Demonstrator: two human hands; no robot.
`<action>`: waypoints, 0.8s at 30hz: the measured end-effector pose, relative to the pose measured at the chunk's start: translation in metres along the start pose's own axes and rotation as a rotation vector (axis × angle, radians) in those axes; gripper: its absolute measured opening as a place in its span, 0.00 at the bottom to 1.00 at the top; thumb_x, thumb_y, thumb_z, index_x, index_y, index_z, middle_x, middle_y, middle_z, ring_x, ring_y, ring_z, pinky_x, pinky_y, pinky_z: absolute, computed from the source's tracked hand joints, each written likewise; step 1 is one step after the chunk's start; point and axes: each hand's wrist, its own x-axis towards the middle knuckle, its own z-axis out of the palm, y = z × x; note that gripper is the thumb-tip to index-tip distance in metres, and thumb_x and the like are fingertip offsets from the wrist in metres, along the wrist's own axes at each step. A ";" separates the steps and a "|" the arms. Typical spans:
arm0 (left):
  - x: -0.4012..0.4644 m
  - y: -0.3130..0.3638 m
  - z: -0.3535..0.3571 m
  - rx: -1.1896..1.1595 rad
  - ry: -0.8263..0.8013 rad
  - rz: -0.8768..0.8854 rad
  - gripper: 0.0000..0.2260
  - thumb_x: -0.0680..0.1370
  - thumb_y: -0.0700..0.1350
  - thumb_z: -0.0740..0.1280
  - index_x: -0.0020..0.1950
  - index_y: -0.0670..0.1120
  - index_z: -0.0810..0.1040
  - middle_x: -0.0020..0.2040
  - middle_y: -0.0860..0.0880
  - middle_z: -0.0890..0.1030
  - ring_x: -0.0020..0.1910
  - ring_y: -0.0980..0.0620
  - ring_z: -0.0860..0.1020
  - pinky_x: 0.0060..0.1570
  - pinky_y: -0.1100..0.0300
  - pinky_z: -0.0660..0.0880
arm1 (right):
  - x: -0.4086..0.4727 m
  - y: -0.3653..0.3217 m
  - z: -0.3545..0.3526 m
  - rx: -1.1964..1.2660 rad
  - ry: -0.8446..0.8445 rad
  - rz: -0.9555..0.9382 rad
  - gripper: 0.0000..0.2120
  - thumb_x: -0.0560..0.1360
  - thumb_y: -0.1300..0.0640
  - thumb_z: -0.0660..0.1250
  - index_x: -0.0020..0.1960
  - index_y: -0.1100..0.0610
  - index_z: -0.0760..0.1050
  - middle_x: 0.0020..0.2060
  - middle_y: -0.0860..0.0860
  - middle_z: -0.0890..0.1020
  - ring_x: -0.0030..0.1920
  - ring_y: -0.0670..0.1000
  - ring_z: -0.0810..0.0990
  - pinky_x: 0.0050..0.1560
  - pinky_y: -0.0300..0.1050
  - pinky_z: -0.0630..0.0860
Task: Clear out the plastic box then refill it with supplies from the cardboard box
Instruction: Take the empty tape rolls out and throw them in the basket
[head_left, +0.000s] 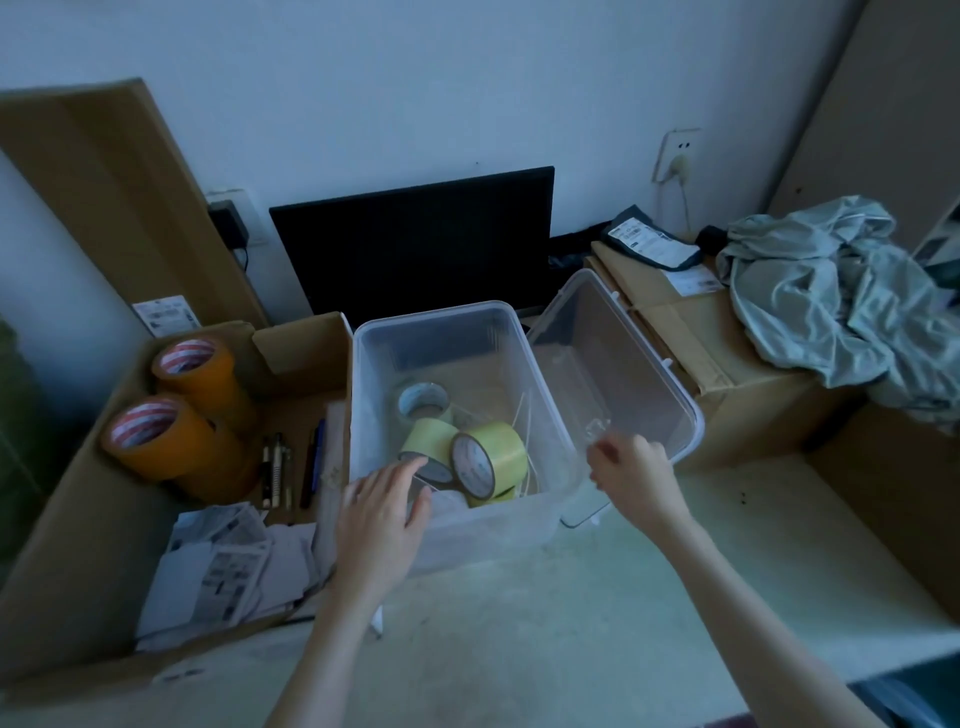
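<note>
The clear rectangular plastic box (540, 525) stands open on the pale table (571, 623), holding pale yellow tape rolls (493, 452), a clear tape roll (423, 402) and white cable ties (524, 431). Its clear lid (639, 364) leans tilted against its right side. The left hand (382, 512) reaches over the near rim, fingers straight and spread. The right hand (631, 475) hovers at the lid's edge, fingers loosely curled; contact unclear. Left, touching, sits the brown cardboard box (67, 545) with orange tape rolls (176, 415) and pens (291, 467).
</note>
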 end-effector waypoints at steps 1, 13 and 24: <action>-0.001 0.000 0.001 -0.010 0.015 -0.008 0.19 0.76 0.54 0.54 0.61 0.50 0.77 0.58 0.55 0.80 0.58 0.54 0.77 0.55 0.62 0.60 | 0.002 -0.013 -0.004 0.033 0.033 -0.105 0.09 0.75 0.58 0.63 0.40 0.61 0.77 0.34 0.57 0.82 0.38 0.60 0.78 0.40 0.50 0.75; -0.007 0.007 0.000 0.020 0.073 -0.054 0.16 0.77 0.49 0.54 0.51 0.49 0.81 0.58 0.53 0.80 0.56 0.52 0.78 0.56 0.60 0.63 | 0.053 -0.088 0.069 -0.187 -0.385 -0.273 0.34 0.76 0.46 0.67 0.74 0.60 0.57 0.69 0.59 0.64 0.70 0.62 0.61 0.68 0.54 0.63; 0.000 -0.001 -0.016 -0.302 0.046 -0.083 0.15 0.79 0.45 0.64 0.66 0.52 0.71 0.69 0.59 0.66 0.67 0.66 0.61 0.63 0.73 0.55 | 0.056 -0.083 0.074 -0.211 -0.446 -0.168 0.36 0.72 0.55 0.73 0.72 0.59 0.57 0.66 0.60 0.70 0.64 0.62 0.73 0.60 0.53 0.72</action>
